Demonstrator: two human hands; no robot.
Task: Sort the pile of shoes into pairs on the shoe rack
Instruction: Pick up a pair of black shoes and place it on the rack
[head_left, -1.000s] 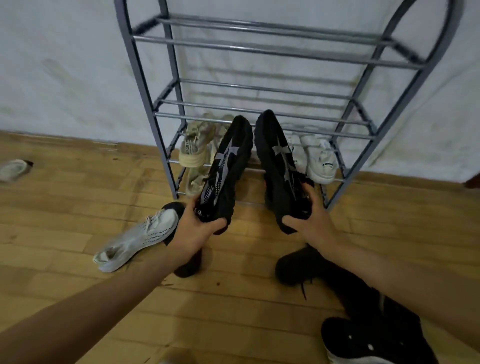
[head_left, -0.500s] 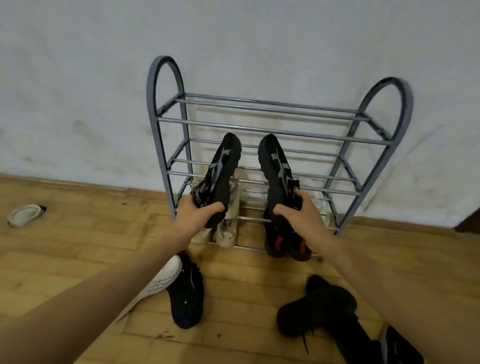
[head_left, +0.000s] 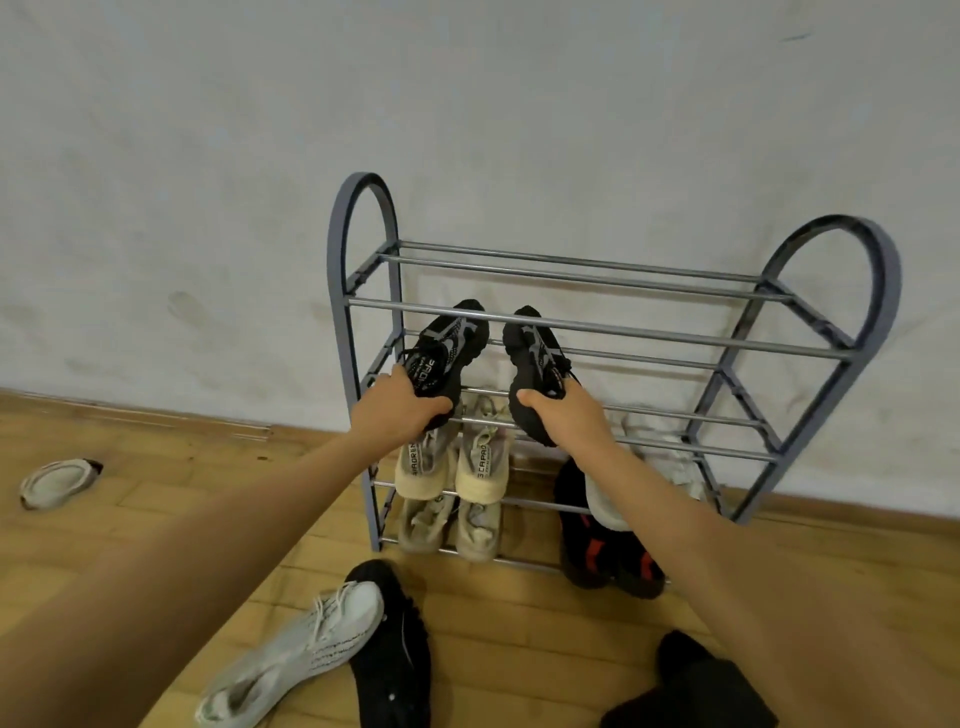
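Note:
A grey metal shoe rack (head_left: 597, 327) stands against the white wall. My left hand (head_left: 395, 410) grips the heel of a black-and-grey sneaker (head_left: 449, 345). My right hand (head_left: 563, 415) grips the heel of its black mate (head_left: 535, 358). Both toes point at the wall and reach under the top tier's front bar, over the second tier. Lower down the rack holds a beige pair (head_left: 452, 462), a grey-beige pair (head_left: 449, 525), a white pair (head_left: 670, 457) and a black pair with red marks (head_left: 608, 556).
Loose on the wooden floor lie a white sneaker (head_left: 301, 654), a black shoe (head_left: 392, 649) beside it, another black shoe (head_left: 696, 686) at the lower right, and a white shoe (head_left: 57, 480) far left. The top tier holds nothing.
Both hands have lifted the black pair from floor level up to the second tier. The view has pulled back, so the whole rack shows.

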